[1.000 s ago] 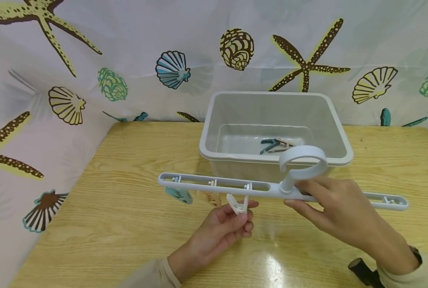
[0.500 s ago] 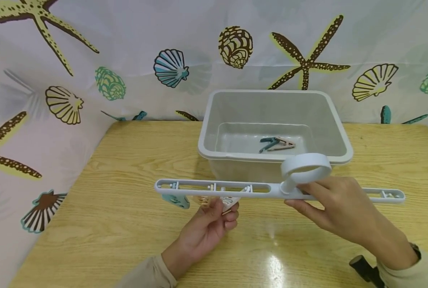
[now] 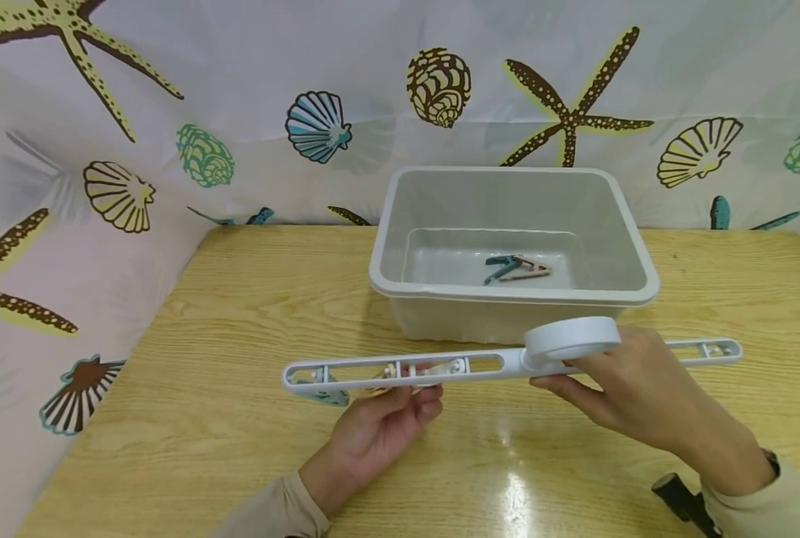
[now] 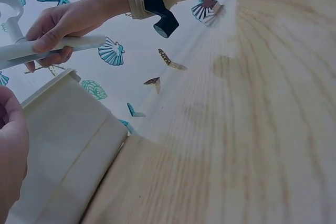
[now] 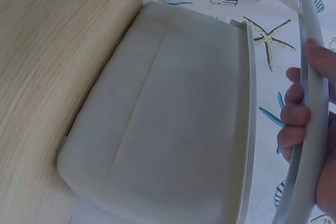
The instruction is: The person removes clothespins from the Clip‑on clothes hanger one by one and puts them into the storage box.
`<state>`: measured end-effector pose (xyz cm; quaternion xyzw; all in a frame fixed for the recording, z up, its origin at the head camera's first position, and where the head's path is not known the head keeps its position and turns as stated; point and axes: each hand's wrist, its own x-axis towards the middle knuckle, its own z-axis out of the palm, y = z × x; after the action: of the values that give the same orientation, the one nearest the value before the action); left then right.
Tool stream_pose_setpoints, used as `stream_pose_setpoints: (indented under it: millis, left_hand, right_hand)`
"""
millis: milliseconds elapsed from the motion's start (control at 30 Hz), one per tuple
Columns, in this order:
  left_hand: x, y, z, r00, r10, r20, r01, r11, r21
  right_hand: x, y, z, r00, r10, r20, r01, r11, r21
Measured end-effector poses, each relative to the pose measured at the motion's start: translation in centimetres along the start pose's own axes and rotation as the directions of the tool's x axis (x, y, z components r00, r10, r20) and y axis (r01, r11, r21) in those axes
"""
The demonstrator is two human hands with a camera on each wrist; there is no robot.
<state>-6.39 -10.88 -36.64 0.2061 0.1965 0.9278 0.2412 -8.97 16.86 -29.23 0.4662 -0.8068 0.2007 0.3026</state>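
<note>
Right hand [image 3: 632,392] grips the long white plastic clip hanger bar [image 3: 481,365] by its hook ring, held level above the wooden bench [image 3: 238,418], just in front of the grey plastic tub [image 3: 511,295]. Left hand [image 3: 380,430] fingers curl under a clip; exact grip unclear. Best keep bar steady, squeeze clip squarely.

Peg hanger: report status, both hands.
Right hand grips peg hanger at its ring. Left hand fingers on a white peg beneath the bar. Bin just behind.

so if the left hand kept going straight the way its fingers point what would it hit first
Probably the grey bin: the left hand points up and away under the hanger bar, toward the bin's near wall, though depth is unclear.
</note>
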Motion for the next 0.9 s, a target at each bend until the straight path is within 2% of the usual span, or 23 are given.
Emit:
stream_pose_setpoints:
  millis: [167, 300, 467, 600, 667, 733, 900]
  left_hand:
    - [0.2, 0.4, -0.1, 1.0, 0.009, -0.021, -0.008, 0.998, 0.065]
    - [0.3, 0.6, -0.3, 0.998, 0.055, -0.04, -0.049, 0.987, 0.151]
    - [0.3, 0.6, -0.5, 0.99, 0.124, -0.074, -0.098, 0.953, 0.287]
    - [0.2, 0.4, -0.4, 0.98, 0.174, -0.098, -0.13, 0.927, 0.351]
    - [0.2, 0.2, -0.3, 0.976, 0.187, -0.113, -0.137, 0.926, 0.352]
    - [0.2, 0.0, -0.2, 0.978, 0.173, -0.116, -0.128, 0.939, 0.321]
    - [0.2, -0.9, -0.3, 0.994, 0.083, -0.067, -0.072, 0.987, 0.146]
  right_hand:
    - [0.0, 0.0, 0.0, 1.0, 0.018, 0.011, -0.018, 1.0, 0.001]
    - [0.0, 0.0, 0.0, 0.999, 0.037, 0.037, -0.037, 0.999, -0.016]
    - [-0.1, -0.1, -0.1, 0.997, 0.053, 0.062, -0.051, 0.998, -0.034]
    - [-0.3, -0.2, -0.2, 0.996, 0.061, 0.071, -0.06, 0.998, -0.026]
    - [-0.3, -0.3, -0.1, 0.995, 0.068, 0.074, -0.067, 0.998, -0.011]
    - [-0.4, -0.3, 0.0, 0.995, 0.07, 0.067, -0.07, 0.998, -0.003]
    - [-0.5, -0.3, 0.9, 0.999, 0.053, 0.0, -0.053, 0.998, 0.041]
